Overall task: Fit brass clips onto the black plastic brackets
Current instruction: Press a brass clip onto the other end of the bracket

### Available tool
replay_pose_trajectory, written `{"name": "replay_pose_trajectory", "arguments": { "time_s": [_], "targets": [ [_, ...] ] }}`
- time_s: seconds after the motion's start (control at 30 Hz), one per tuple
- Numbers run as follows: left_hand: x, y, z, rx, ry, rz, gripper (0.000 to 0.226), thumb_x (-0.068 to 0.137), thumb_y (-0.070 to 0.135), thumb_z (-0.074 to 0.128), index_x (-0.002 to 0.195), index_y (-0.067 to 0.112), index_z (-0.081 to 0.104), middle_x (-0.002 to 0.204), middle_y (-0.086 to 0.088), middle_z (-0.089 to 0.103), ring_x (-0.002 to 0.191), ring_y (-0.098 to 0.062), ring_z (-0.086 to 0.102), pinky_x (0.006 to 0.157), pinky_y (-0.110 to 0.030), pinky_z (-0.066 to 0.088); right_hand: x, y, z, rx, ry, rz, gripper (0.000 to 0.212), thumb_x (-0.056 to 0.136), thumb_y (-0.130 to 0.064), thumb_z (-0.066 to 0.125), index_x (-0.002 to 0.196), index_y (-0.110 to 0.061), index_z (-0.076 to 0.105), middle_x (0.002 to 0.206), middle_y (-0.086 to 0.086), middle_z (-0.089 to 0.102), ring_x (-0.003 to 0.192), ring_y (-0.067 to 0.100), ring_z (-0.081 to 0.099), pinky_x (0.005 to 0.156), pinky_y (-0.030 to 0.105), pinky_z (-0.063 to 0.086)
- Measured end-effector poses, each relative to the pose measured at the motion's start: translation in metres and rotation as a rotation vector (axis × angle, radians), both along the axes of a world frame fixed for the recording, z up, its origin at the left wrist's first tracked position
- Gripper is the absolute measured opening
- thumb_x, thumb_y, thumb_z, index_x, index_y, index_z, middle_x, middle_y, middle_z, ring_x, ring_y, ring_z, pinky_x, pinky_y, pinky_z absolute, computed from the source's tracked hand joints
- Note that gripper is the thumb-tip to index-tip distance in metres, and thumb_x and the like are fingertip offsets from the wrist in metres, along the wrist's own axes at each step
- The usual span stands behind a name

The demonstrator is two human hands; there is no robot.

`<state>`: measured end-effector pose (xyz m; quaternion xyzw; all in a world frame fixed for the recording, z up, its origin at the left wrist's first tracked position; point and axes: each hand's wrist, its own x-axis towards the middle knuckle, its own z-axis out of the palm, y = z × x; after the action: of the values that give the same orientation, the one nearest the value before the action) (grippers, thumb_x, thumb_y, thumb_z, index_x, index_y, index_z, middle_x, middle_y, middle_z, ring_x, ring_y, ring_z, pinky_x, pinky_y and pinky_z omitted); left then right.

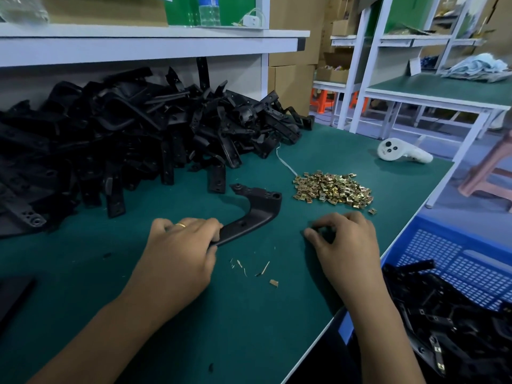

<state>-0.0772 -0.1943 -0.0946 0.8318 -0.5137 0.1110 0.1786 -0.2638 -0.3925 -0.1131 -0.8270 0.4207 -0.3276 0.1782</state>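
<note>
A curved black plastic bracket (256, 210) lies on the green table mat (249, 314). My left hand (180, 253) grips its near end. My right hand (343, 239) hovers just right of the bracket with fingers curled and fingertips pinched together; whether a clip sits between them is hidden. A heap of small brass clips (333, 189) lies beyond my right hand. A big pile of black brackets (124, 134) fills the left and back of the table.
A blue plastic crate (457, 261) at the right table edge holds black brackets with brass clips. A white controller (401, 152) lies at the far right. A white cord (285, 163) runs from the pile. Small chips lie near my hands. A shelf hangs overhead.
</note>
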Motion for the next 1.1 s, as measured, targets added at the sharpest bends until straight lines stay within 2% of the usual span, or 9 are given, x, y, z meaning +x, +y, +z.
{"name": "replay_pose_trajectory", "arguments": {
  "time_s": [0.17, 0.23, 0.33, 0.43, 0.53, 0.7, 0.83, 0.97, 1.1],
  "targets": [
    [0.001, -0.001, -0.008, -0.013, 0.039, -0.026, 0.073, 0.063, -0.018, 0.059, 0.115, 0.033, 0.064, 0.112, 0.022, 0.065, 0.11, -0.008, 0.056, 0.084, -0.036, 0.032, -0.001, 0.001, 0.007, 0.055, -0.005, 0.05, 0.009, 0.09, -0.032, 0.077, 0.097, -0.026, 0.077, 0.096, -0.005, 0.058, 0.097, 0.021, 0.054, 0.085, 0.037, 0.046],
    [0.002, -0.001, -0.009, -0.085, 0.116, -0.057, 0.071, 0.064, -0.018, 0.055, 0.117, 0.029, 0.067, 0.114, 0.02, 0.064, 0.106, -0.005, 0.054, 0.09, -0.035, 0.04, -0.002, 0.004, 0.009, 0.102, -0.048, 0.134, 0.006, 0.089, -0.033, 0.079, 0.088, -0.032, 0.073, 0.09, -0.01, 0.06, 0.089, 0.014, 0.056, 0.076, 0.033, 0.046],
    [-0.01, -0.003, -0.013, -0.132, 0.195, -0.13, 0.048, 0.084, 0.012, 0.053, 0.13, 0.026, 0.06, 0.126, 0.016, 0.053, 0.119, -0.003, 0.052, 0.107, -0.034, 0.045, 0.0, 0.009, 0.009, 0.179, -0.082, 0.242, 0.014, 0.091, -0.033, 0.076, 0.081, -0.033, 0.065, 0.079, -0.014, 0.066, 0.08, 0.002, 0.059, 0.064, 0.022, 0.043],
    [-0.023, -0.004, -0.018, -0.031, 0.163, -0.246, 0.059, 0.093, 0.052, 0.043, 0.147, 0.03, 0.042, 0.141, 0.019, 0.041, 0.153, -0.003, 0.018, 0.129, -0.042, 0.009, 0.006, 0.014, 0.01, 0.199, -0.125, 0.315, 0.014, 0.095, -0.028, 0.071, 0.084, -0.03, 0.062, 0.077, -0.016, 0.067, 0.078, 0.001, 0.059, 0.064, 0.02, 0.043],
    [-0.025, -0.004, -0.013, -0.025, 0.208, -0.231, 0.061, 0.091, 0.072, 0.041, 0.135, 0.03, 0.045, 0.134, 0.02, 0.043, 0.153, 0.001, 0.016, 0.13, -0.041, 0.004, 0.009, 0.02, 0.014, 0.319, -0.293, 0.413, 0.013, 0.1, -0.023, 0.064, 0.089, -0.027, 0.06, 0.081, -0.014, 0.064, 0.072, 0.005, 0.055, 0.065, 0.019, 0.04],
    [-0.026, -0.003, -0.011, -0.083, 0.211, -0.203, 0.062, 0.087, 0.084, 0.042, 0.12, 0.032, 0.045, 0.114, 0.022, 0.042, 0.121, -0.003, 0.046, 0.128, -0.037, 0.016, 0.02, 0.038, 0.019, 0.498, -0.513, 0.563, 0.013, 0.1, -0.018, 0.066, 0.087, -0.021, 0.063, 0.083, 0.013, 0.061, 0.072, 0.01, 0.054, 0.068, 0.023, 0.045],
    [-0.027, -0.004, -0.009, -0.067, 0.22, -0.205, 0.065, 0.09, 0.083, 0.041, 0.125, 0.028, 0.047, 0.11, 0.021, 0.045, 0.114, -0.002, 0.048, 0.126, -0.036, 0.021, 0.035, 0.056, 0.019, 0.669, -0.527, 0.665, 0.01, 0.095, -0.015, 0.073, 0.087, -0.011, 0.068, 0.072, 0.007, 0.066, 0.064, 0.011, 0.061, 0.061, 0.024, 0.05],
    [-0.028, -0.002, -0.005, -0.101, 0.28, -0.222, 0.048, 0.094, 0.068, 0.05, 0.122, 0.028, 0.052, 0.107, 0.021, 0.047, 0.107, -0.002, 0.05, 0.11, -0.026, 0.037, 0.036, 0.06, 0.019, 0.797, -0.626, 0.482, 0.012, 0.092, -0.024, 0.076, 0.085, -0.015, 0.071, 0.068, 0.009, 0.07, 0.051, 0.016, 0.049, 0.042, 0.029, 0.045],
    [-0.029, 0.003, -0.002, -0.008, 0.254, -0.251, 0.074, 0.091, 0.077, 0.034, 0.146, 0.029, 0.044, 0.137, 0.028, 0.042, 0.13, 0.026, 0.018, 0.121, -0.013, 0.01, 0.033, 0.059, 0.021, 0.857, -0.641, 0.424, 0.01, 0.095, -0.02, 0.073, 0.091, -0.011, 0.073, 0.074, 0.012, 0.074, 0.051, 0.012, 0.054, 0.042, 0.033, 0.051]
  ]
}}
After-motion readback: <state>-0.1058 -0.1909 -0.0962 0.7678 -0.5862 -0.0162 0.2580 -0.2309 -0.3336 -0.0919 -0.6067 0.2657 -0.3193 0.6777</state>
